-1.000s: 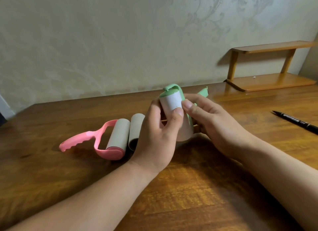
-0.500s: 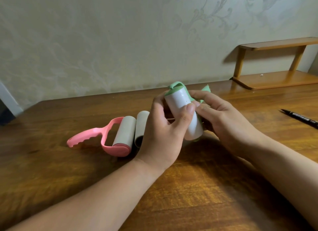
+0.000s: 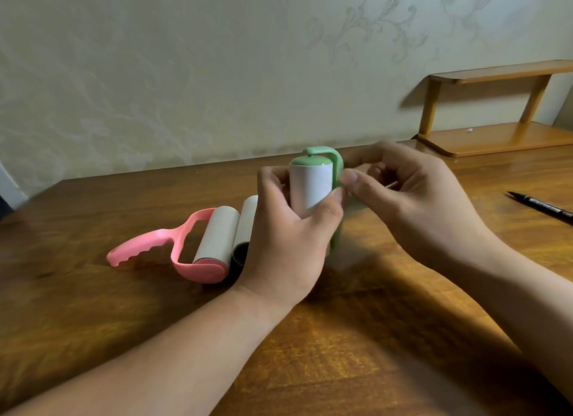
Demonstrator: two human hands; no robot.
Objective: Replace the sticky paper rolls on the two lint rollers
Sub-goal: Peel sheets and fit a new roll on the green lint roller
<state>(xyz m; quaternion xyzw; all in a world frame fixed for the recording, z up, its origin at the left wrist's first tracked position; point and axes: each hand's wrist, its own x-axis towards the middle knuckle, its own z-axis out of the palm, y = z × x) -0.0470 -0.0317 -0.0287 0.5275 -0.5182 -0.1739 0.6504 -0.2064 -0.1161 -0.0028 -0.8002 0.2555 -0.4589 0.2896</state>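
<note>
**Green roller held upright between both hands**

The left hand [image 3: 288,245] grips the green lint roller [image 3: 337,167] by its white paper roll [image 3: 310,189], fingers and thumb curled round it. It stands upright just above the wooden table [image 3: 341,353], its domed green cap on top. The roll's lower half and the handle are hidden behind that hand.

The right hand [image 3: 412,204] is curled, thumb and forefinger pinched together just beside the green frame. Whether they hold anything is too blurred to tell.

The pink lint roller [image 3: 148,245] lies on the table to the left, carrying a grey-white roll. A loose roll [image 3: 246,223] lies against it, partly hidden by the left hand. A black pen [image 3: 539,206] at the right is cut off by the frame edge.
</note>
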